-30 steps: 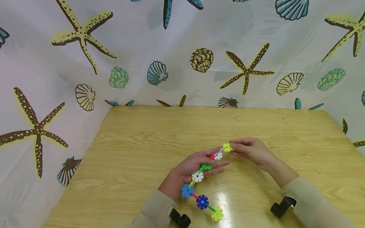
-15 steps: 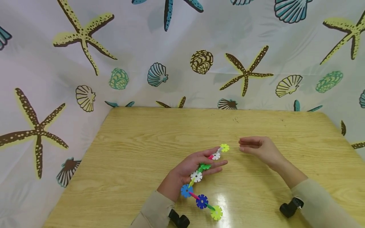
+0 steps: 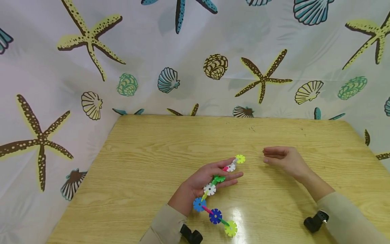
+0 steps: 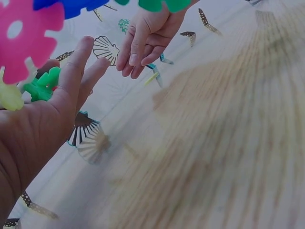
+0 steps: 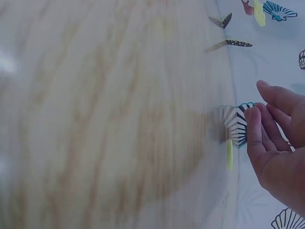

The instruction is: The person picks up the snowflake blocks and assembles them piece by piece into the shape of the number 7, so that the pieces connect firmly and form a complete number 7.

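Observation:
A chain of linked plastic snowflake discs [image 3: 209, 189] runs over my left hand [image 3: 201, 178], whose thumb pinches it against the index finger while the other fingers stretch out. Its upper end is a yellow disc [image 3: 240, 159] just past the index fingertip. From the wrist side the lower end hangs down through blue discs to a yellow-green disc [image 3: 231, 228]. In the left wrist view a pink disc [image 4: 28, 38] looms close, and a green piece [image 4: 44, 85] shows by the fingers. My right hand [image 3: 284, 160], fingers together and loosely bent, holds nothing, to the right of the chain.
Both hands are over a wood-grain table [image 3: 146, 145]. Behind it and along the sides hangs a white cloth [image 3: 189, 44] printed with starfish and shells. A black wrist camera [image 3: 317, 221] is strapped at the right sleeve, another camera [image 3: 191, 234] at the left.
My right hand has let go of the yellow disc at the chain's upper end and moved off to the right. The left hand has stayed almost still with the chain.

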A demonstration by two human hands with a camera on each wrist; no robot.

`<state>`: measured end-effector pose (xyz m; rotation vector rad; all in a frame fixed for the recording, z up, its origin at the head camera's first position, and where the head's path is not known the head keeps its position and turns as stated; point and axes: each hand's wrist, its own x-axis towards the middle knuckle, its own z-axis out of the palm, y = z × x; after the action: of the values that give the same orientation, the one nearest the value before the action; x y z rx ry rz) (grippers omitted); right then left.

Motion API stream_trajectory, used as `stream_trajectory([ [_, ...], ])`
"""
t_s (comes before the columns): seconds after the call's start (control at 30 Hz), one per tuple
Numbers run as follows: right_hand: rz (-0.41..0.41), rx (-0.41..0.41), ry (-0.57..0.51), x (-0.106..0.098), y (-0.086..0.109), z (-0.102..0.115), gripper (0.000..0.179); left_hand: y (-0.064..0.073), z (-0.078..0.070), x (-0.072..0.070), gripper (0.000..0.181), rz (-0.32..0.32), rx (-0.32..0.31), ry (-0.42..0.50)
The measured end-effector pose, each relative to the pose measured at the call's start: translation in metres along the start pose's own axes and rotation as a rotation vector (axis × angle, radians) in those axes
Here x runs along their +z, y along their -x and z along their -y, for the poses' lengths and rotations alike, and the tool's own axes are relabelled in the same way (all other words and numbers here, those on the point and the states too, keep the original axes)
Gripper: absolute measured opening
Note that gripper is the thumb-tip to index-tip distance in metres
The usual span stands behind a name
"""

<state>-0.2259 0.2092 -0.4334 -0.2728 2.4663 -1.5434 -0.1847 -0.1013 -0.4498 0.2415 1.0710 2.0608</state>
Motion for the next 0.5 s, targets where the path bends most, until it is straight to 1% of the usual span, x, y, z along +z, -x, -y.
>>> stream_trajectory([
  [0.17,-0.019,0.005,0.043,-0.005,0.000,-0.002,0.052,0.001,0.002,0.000,0.056,-0.013,-0.011,0.013],
  [0.4,-0.030,0.010,0.051,-0.011,0.001,-0.005,0.052,0.000,0.002,0.002,0.057,-0.016,-0.006,0.007],
  [0.5,-0.035,0.014,0.059,-0.013,0.003,-0.007,0.053,0.001,0.002,0.003,0.057,-0.020,-0.014,0.001],
])
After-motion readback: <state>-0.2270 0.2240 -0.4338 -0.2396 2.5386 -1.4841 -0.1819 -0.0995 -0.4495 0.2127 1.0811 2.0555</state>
